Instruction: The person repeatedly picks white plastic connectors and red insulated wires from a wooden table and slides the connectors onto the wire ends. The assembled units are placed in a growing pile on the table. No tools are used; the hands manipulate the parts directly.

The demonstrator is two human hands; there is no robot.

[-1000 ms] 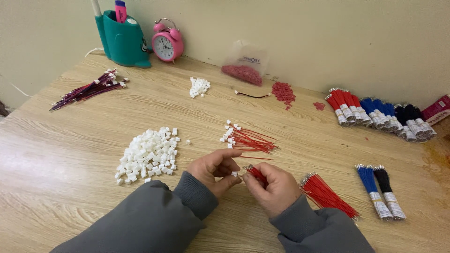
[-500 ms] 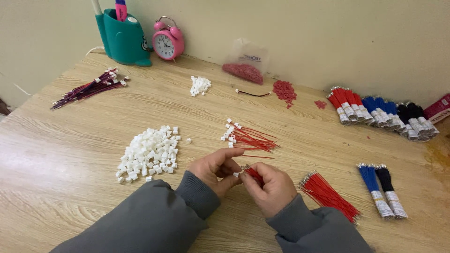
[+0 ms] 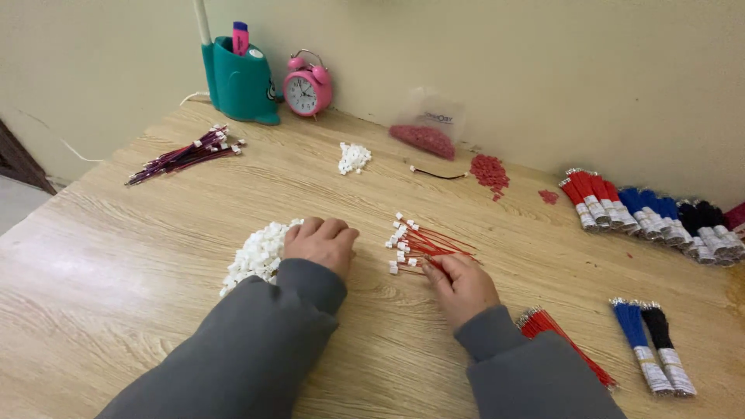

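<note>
My left hand (image 3: 320,242) rests knuckles-up on the right edge of a heap of small white plastic connectors (image 3: 256,254), fingers curled into the pile; whether it holds one is hidden. My right hand (image 3: 459,285) lies on the table with its fingertips touching a small fan of red wires tipped with white connectors (image 3: 415,244). A bundle of bare red wires (image 3: 563,345) lies just right of my right sleeve.
At the back stand a teal pen holder (image 3: 239,81), a pink alarm clock (image 3: 307,89) and a bag of red parts (image 3: 425,133). Dark wire bundle (image 3: 182,155) far left; small white pile (image 3: 354,157); red, blue and black wire bundles (image 3: 648,213) right; blue and black bundles (image 3: 652,353) near right.
Both hands were together working a red wire and connector. They have since parted: the left went to the white connector heap, the right to the red wires with connectors.
</note>
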